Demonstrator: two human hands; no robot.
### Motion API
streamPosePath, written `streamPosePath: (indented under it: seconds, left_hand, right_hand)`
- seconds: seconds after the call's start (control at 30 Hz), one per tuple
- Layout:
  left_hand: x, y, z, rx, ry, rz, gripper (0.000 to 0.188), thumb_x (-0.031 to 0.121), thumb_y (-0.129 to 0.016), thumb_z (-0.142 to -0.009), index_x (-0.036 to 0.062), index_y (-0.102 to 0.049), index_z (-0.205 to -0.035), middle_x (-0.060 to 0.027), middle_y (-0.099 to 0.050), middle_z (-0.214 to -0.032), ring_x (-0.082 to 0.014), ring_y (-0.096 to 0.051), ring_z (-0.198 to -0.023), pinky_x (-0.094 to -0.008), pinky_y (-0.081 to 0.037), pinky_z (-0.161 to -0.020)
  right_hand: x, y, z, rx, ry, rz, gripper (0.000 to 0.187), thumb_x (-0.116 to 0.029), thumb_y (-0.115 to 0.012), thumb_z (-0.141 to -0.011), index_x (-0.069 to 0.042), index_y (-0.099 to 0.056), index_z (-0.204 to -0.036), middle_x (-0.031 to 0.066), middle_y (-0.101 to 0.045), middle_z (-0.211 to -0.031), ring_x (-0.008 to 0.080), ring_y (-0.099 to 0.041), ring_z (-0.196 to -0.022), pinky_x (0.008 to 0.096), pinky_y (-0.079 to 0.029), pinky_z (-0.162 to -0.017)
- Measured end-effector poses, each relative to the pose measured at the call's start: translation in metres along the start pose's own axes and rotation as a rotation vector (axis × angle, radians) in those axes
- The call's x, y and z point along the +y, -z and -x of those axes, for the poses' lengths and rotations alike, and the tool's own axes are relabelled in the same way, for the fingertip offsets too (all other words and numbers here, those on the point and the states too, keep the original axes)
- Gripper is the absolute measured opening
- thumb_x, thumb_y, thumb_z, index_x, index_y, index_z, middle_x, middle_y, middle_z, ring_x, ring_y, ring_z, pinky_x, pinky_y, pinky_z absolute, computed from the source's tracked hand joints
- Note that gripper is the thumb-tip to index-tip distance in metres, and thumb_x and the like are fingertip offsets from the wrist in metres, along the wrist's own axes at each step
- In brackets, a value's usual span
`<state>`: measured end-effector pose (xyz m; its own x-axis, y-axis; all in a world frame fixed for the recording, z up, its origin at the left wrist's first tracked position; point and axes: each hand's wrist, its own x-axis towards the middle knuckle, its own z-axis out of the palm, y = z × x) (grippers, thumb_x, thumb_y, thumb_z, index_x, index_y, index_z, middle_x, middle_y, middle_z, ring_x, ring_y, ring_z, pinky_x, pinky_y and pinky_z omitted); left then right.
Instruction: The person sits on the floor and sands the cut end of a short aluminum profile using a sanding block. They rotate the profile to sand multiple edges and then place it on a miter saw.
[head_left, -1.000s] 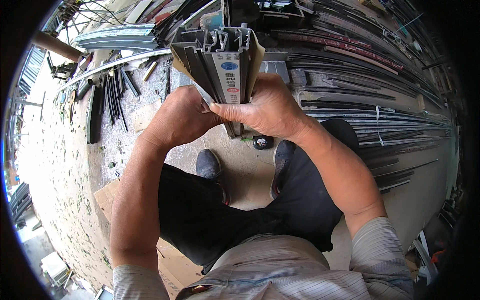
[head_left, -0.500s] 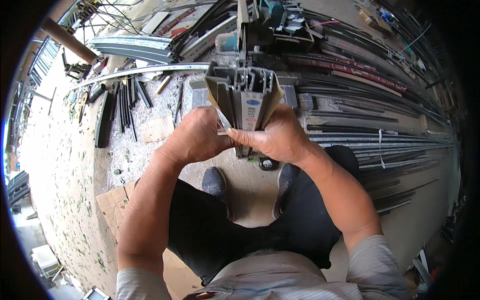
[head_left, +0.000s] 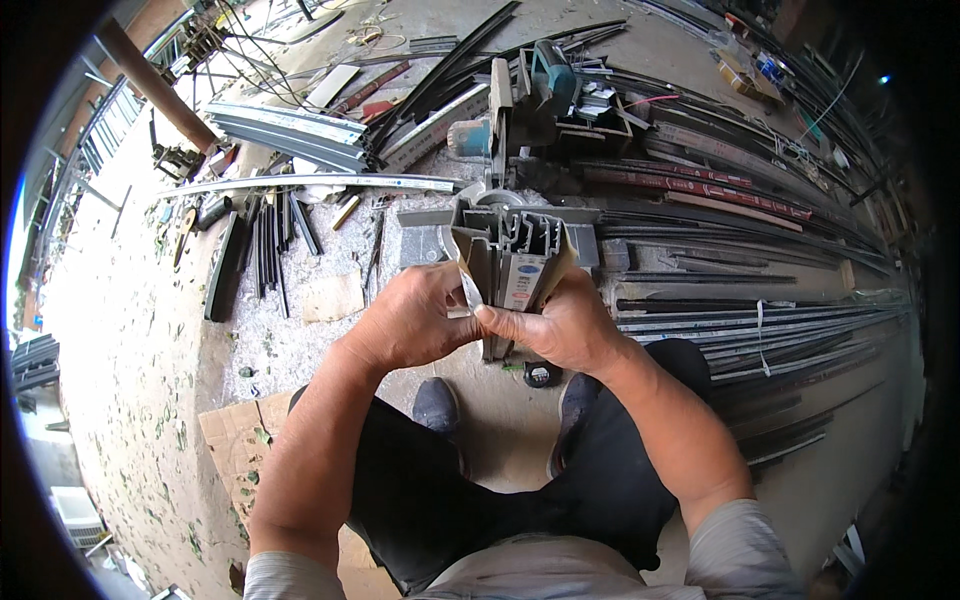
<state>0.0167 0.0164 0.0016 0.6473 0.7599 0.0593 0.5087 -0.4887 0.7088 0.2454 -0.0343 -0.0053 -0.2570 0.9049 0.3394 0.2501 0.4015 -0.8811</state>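
Observation:
Between my hands stands a bundle of grey metal profiles [head_left: 520, 282], with hollow, ribbed ends facing up and a white printed label on the near side. My left hand [head_left: 425, 318] grips its left side, fingers mostly hidden behind it. My right hand [head_left: 572, 322] wraps the right side, its thumb stretched across the front towards my left hand. Loose film or paper edges stick out at both sides of the bundle. Just beyond it is a cut-off saw [head_left: 500, 115] with a teal motor housing; its grey base [head_left: 425, 246] shows beside the profiles.
A black tape measure [head_left: 541, 374] lies on the floor between my shoes. Long profiles [head_left: 760, 312] are stacked at the right. Short dark offcuts [head_left: 268, 245] and metal shavings lie at the left. Flattened cardboard [head_left: 232, 440] is by my left leg. A brown post [head_left: 150, 85] stands far left.
The whole view has shifted, so the bundle, hands and floor things sit lower in the picture and more of the saw shows. Both hands keep the same hold on the profiles.

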Motion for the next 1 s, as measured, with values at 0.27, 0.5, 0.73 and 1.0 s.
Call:
streamPosePath:
  seconds: [0.27,0.5,0.73,1.0]
  left_hand:
    - [0.003,0.002,0.001,-0.021,0.009,0.034,0.04,0.029,-0.088,-0.09,0.002,-0.072,-0.115,-0.0209,-0.078,-0.095,-0.0397,-0.077,-0.088,-0.046,-0.062,-0.081]
    - [0.004,0.003,0.0,-0.074,0.031,0.037,0.039,0.03,-0.086,-0.092,-0.0005,-0.07,-0.111,-0.0211,-0.077,-0.093,-0.0405,-0.076,-0.087,-0.0471,-0.061,-0.08]
    - [0.005,0.002,0.001,-0.112,0.038,-0.019,0.041,0.031,-0.083,-0.093,0.0007,-0.068,-0.116,-0.022,-0.076,-0.099,-0.0424,-0.075,-0.094,-0.0495,-0.06,-0.085]
    - [0.011,0.008,0.002,-0.167,0.058,-0.071,0.042,0.031,-0.082,-0.094,0.0015,-0.066,-0.119,-0.0219,-0.077,-0.099,-0.0438,-0.075,-0.095,-0.0502,-0.06,-0.086]
  right_hand:
    - [0.004,-0.003,0.001,0.017,0.038,0.002,0.038,-0.031,-0.087,-0.097,-0.008,-0.073,-0.124,0.0127,-0.076,-0.109,0.0311,-0.076,-0.105,0.0418,-0.059,-0.09]
    - [0.005,0.0,0.001,-0.012,0.045,0.033,0.038,-0.035,-0.083,-0.1,-0.009,-0.073,-0.126,0.0125,-0.074,-0.112,0.0337,-0.074,-0.107,0.0444,-0.058,-0.094]
    - [0.003,0.0,0.001,-0.104,-0.043,-0.046,0.043,-0.041,-0.079,-0.103,-0.01,-0.071,-0.132,0.0147,-0.07,-0.125,0.0357,-0.069,-0.12,0.046,-0.055,-0.102]
    - [0.004,-0.001,0.001,-0.134,-0.08,-0.064,0.047,-0.046,-0.076,-0.104,-0.009,-0.07,-0.132,0.0167,-0.069,-0.127,0.0367,-0.068,-0.122,0.0456,-0.055,-0.105]
